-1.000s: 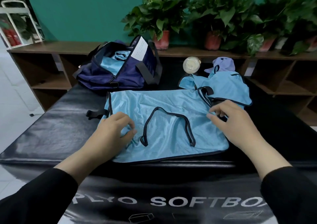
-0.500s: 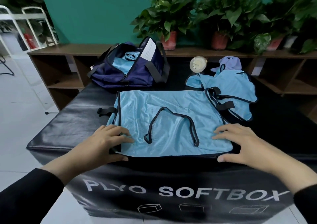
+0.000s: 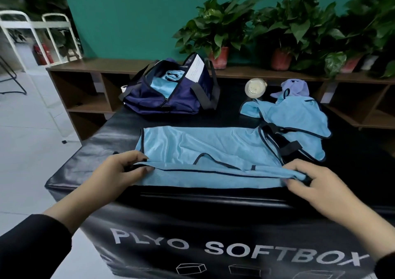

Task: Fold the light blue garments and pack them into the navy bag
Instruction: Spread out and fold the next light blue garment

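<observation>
A light blue vest (image 3: 205,148) with dark trim lies spread across the near half of the black surface (image 3: 85,161). Its near edge is lifted off the surface and folded a little way back over the rest, so a narrow band of its underside faces up along the front. The left hand (image 3: 119,171) pinches the left end of that lifted edge, thumb below and fingers curled on top. The right hand (image 3: 316,182) pinches the right end in the same kind of grip, thumb and fingertips closed on the cloth. Both wrists come out of black sleeves (image 3: 30,246).

Just beyond the vest's right end, touching it, a second light blue garment (image 3: 299,120) lies loosely heaped, black straps showing at its near side. A lilac cloth (image 3: 297,88) sits behind that heap, and a round pale object (image 3: 255,87) stands just left of it.

At the far left of the surface the navy bag (image 3: 171,99) sits unzipped and gaping, with light blue fabric (image 3: 164,84) inside and a white card (image 3: 195,69) against its raised flap.

The front of the surface reads "PLYO SOFTBOX" in white. Behind runs a low wooden shelf (image 3: 96,65) carrying potted plants (image 3: 220,32) against a teal wall. A white metal frame (image 3: 32,35) stands on the pale floor to the left.
</observation>
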